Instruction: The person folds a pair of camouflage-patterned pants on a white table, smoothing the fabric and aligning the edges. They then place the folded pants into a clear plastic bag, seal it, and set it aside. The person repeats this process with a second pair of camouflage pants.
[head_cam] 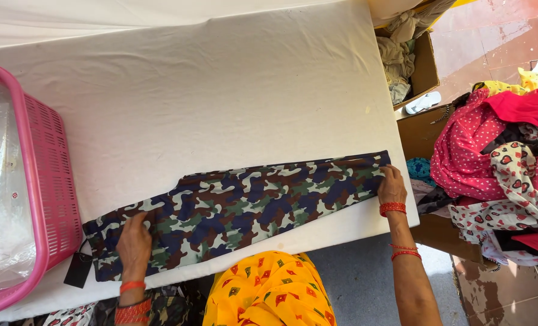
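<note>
We see the camouflage trousers (245, 202) lying folded lengthwise across the near part of the white-covered worktop (220, 90), running from its lower left up toward its right edge. Our left hand (135, 241) rests flat on the trousers' left end, fingers (141, 220) released and spread on the cloth. Our right hand (392, 186) sits at the trousers' right end, its fingers curled over the hem there; whether they pinch the cloth we cannot tell.

A black rectangular tag (78, 270) hangs off the trousers' left end, just beside the left hand, lying on the worktop. Left of the trousers stands a pink plastic basket (45, 181) with slotted walls, holding clear plastic wrapping (0, 199). Beyond the trousers' right end, off the worktop, an open brown cardboard box (424, 69) holds pale crumpled cloth. Further right of the trousers lies a heap of garments (504, 163), pink dotted and white with red hearts.
</note>
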